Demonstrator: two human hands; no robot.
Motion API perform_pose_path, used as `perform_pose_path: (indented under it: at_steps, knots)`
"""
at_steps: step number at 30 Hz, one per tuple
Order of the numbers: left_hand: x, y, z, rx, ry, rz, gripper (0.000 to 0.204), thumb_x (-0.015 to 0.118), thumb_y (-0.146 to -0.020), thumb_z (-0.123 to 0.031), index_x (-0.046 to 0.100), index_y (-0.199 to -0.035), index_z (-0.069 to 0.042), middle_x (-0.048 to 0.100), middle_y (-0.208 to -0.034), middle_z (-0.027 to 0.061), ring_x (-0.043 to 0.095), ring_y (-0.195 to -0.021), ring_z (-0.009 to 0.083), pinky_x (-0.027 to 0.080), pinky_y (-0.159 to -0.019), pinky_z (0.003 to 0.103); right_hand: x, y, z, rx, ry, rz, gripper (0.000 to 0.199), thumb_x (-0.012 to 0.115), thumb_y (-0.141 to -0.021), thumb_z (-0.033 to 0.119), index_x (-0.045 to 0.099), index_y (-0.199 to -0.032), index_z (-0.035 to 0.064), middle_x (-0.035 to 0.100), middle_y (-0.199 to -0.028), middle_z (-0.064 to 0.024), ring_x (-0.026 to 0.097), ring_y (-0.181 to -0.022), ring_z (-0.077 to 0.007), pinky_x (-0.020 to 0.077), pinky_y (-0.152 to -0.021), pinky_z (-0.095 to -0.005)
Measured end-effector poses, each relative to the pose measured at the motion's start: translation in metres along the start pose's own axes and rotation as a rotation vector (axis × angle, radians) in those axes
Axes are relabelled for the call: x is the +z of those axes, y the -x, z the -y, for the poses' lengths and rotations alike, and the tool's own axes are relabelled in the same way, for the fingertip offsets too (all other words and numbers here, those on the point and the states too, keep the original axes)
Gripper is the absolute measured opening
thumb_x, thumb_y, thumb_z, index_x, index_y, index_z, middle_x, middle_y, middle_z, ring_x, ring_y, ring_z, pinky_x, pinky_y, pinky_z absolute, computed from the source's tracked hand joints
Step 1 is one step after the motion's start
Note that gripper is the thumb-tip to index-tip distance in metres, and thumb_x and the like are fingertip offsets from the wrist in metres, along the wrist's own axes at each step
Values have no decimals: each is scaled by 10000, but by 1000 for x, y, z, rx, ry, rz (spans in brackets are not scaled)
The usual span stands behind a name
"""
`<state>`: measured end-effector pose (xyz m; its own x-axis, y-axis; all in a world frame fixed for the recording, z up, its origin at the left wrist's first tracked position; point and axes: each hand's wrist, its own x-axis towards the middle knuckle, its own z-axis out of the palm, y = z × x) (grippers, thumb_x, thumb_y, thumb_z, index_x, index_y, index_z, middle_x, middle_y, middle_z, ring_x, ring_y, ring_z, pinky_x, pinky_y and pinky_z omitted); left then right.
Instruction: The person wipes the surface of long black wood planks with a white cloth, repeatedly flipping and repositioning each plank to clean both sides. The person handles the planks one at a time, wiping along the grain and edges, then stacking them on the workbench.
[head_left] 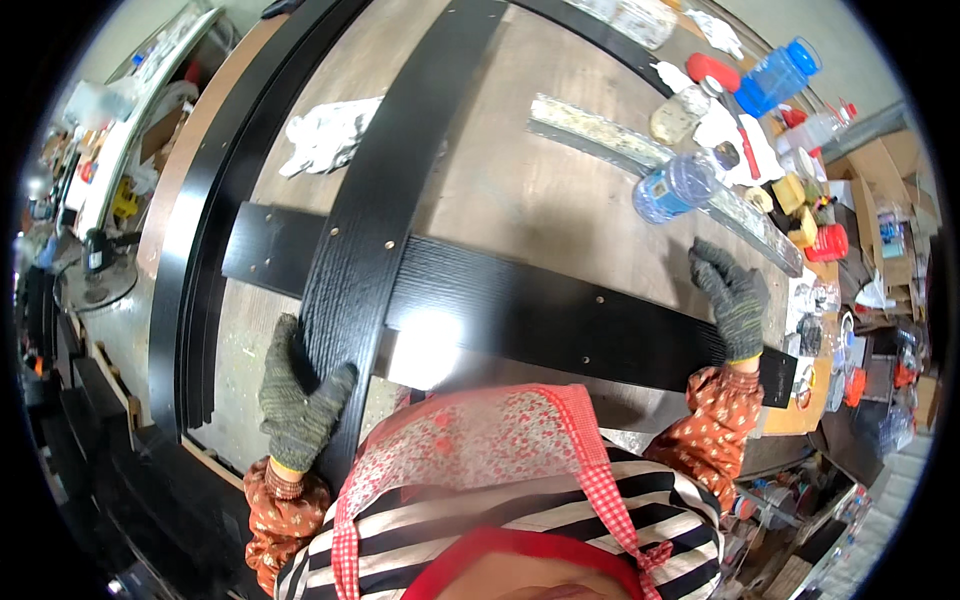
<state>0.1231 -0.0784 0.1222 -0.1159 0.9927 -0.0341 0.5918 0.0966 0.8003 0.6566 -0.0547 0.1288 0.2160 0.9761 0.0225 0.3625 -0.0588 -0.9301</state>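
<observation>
Long black board [400,180] near end hidden behind apron [480,440]; cross board [560,310] partly under it. Clutter [800,190] at right too small to identify.

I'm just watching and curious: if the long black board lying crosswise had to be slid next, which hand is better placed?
Probably the right hand: it lies flat on the crosswise black board near its end. The left hand grips the other black board lying over it.

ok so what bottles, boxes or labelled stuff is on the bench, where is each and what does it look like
Clear plastic bottle: lying on its side beyond the right hand, blue label band.
Blue plastic bottle: far right end of the bench, tinted blue, blue cap.
Red container: right edge, small and ribbed.
Cardboard boxes: off the bench's right side, brown, open.
No screens or signs to be seen.
</observation>
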Motion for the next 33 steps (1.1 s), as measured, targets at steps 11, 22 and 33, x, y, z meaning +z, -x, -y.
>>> perform_pose_path:
  at_steps: [11,22,33]
  knots:
    - [6,-8,-5,349,-563,91,1069,846,-603,-409,359,-1514,-136,387,-1476,276,388,-1359,457,337,-1114,537,47,15,-21,-11,862,-20,444,535,-958,435,631,-1271,136,662,-1217,-151,625,-1108,-348,486,-944,-452]
    - [-5,-6,5,443,-589,110,1004,826,-590,-373,424,-1448,-42,475,-1393,217,443,-1305,391,360,-1099,474,10,23,-51,-47,1066,-420,435,508,-954,366,604,-1284,99,636,-1236,-177,599,-1141,-333,454,-987,-457]
    - [-24,12,8,368,-569,152,1099,813,-495,-259,387,-1488,-61,430,-1469,236,383,-1371,440,315,-1140,507,-251,113,-133,402,993,-947,548,556,-921,498,667,-1204,43,678,-1166,-208,634,-1089,-388,474,-950,-441]
